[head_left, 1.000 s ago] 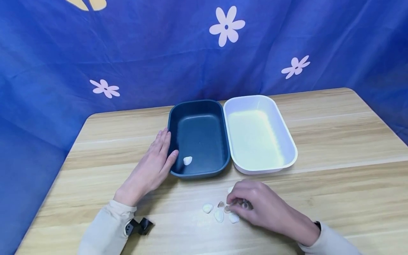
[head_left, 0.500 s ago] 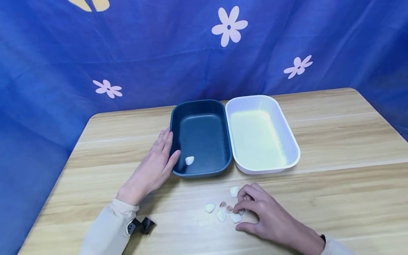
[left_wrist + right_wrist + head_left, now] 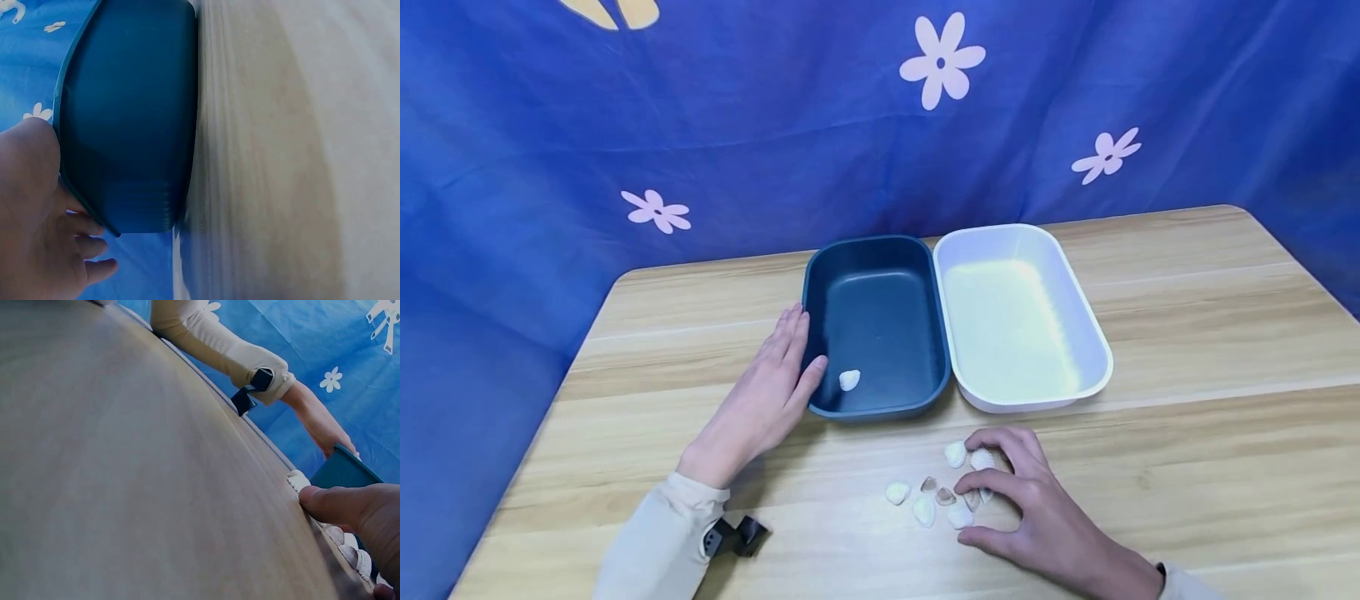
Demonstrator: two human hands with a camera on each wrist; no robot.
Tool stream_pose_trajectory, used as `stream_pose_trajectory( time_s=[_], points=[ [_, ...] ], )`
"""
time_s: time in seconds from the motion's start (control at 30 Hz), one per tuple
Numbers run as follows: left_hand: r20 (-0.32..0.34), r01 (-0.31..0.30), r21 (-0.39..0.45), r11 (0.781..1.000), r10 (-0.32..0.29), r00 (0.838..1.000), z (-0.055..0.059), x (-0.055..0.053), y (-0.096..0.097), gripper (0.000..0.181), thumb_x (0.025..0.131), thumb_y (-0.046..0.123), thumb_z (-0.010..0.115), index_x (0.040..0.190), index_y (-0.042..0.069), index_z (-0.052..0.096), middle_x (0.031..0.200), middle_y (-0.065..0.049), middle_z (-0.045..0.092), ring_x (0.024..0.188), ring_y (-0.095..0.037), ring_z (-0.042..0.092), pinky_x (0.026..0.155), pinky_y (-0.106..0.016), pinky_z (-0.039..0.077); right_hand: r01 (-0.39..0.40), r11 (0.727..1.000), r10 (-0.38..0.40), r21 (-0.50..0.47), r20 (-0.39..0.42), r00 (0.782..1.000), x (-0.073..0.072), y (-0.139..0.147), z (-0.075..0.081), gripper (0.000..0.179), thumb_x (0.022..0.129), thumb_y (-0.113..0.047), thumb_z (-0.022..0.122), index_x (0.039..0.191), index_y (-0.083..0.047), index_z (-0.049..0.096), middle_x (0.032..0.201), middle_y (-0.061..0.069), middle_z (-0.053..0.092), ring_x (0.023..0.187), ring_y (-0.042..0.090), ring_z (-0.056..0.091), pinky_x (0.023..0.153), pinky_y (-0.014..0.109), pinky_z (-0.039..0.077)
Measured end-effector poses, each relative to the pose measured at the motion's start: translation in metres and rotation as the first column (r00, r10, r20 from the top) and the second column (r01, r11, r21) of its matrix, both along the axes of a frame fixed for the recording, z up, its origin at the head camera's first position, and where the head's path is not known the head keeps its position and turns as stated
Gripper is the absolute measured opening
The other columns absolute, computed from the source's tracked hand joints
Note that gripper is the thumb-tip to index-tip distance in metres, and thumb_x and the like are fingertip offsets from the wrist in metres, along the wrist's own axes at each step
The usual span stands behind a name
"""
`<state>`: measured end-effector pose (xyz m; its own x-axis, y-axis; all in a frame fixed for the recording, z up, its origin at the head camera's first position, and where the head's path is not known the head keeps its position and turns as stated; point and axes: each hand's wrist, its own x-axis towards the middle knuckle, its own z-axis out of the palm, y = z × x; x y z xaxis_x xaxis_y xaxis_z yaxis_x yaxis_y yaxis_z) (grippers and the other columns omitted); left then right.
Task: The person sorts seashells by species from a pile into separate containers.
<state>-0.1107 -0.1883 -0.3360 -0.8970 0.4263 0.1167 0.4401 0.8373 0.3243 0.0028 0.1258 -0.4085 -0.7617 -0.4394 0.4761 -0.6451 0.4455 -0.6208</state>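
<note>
my right hand (image 3: 1037,510) arches over the right end of a loose group of small seashells on the pale wood-grain table (image 3: 1195,437). the gap between thumb and forefinger faces the table's left edge, and a white fan-shaped shell (image 3: 960,517) lies at its mouth, too rounded for me to read a long axis. of my two hands, the right is clearly nearer. its thumb and fingers stand apart, grasping nothing that i can see; whether a fingertip touches a shell, i cannot tell.

my left hand (image 3: 760,396) lies extended along the left wall of a deep dark-teal rectangular tray (image 3: 883,333), thumb over the rim, gripping nothing. one white ribbed shell (image 3: 849,380) sits inside, toward the near left corner.

compared with a second ago, my right fingertips are spread rather than bunched, and another white shell (image 3: 982,459), then hidden behind them, shows between the forefinger and the next finger. my left hand remains at the tray.
</note>
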Motion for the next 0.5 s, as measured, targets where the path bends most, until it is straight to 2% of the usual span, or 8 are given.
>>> stream_pose_trajectory(
  time_s=[0.17, 0.33, 0.5],
  points=[
    [-0.012, -0.002, -0.001, 1.000, 0.002, 1.000, -0.0011, 0.0002, -0.0016, 0.066, 0.105, 0.040, 0.029, 0.151, -0.007, 0.017, 0.160, -0.019, 0.009, 0.147, -0.032, 0.009, 0.117, -0.051, 0.016, 0.005, 1.000, -0.005, 0.025, -0.003, 1.000, -0.0017, -0.0003, -0.0004, 0.034, 0.071, -0.038, 0.085, 0.100, -0.028, 0.069, 0.137, 0.008, 0.047, 0.129, 0.029, 0.036, 0.108, 0.025, 0.021],
    [-0.018, -0.001, 0.001, 1.000, 0.001, 1.000, -0.0019, 0.0009, -0.0008, 0.067, 0.105, 0.040, 0.030, 0.151, -0.007, 0.017, 0.159, -0.020, 0.011, 0.147, -0.032, 0.009, 0.116, -0.052, 0.017, 0.012, 0.998, -0.012, 0.062, -0.005, 1.000, -0.0006, -0.0004, -0.0016, 0.032, 0.073, -0.041, 0.083, 0.100, -0.031, 0.068, 0.142, 0.008, 0.046, 0.132, 0.030, 0.038, 0.109, 0.029, 0.023],
    [-0.016, -0.005, 0.003, 1.000, 0.005, 1.000, -0.0028, 0.0015, -0.0011, 0.066, 0.105, 0.040, 0.030, 0.151, -0.007, 0.017, 0.160, -0.019, 0.010, 0.147, -0.033, 0.010, 0.116, -0.052, 0.017, 0.018, 0.998, -0.018, 0.053, 0.004, 1.000, -0.0008, -0.0005, -0.0024, 0.027, 0.076, -0.038, 0.082, 0.098, -0.033, 0.069, 0.144, 0.009, 0.045, 0.133, 0.030, 0.038, 0.111, 0.025, 0.022]
  ],
)
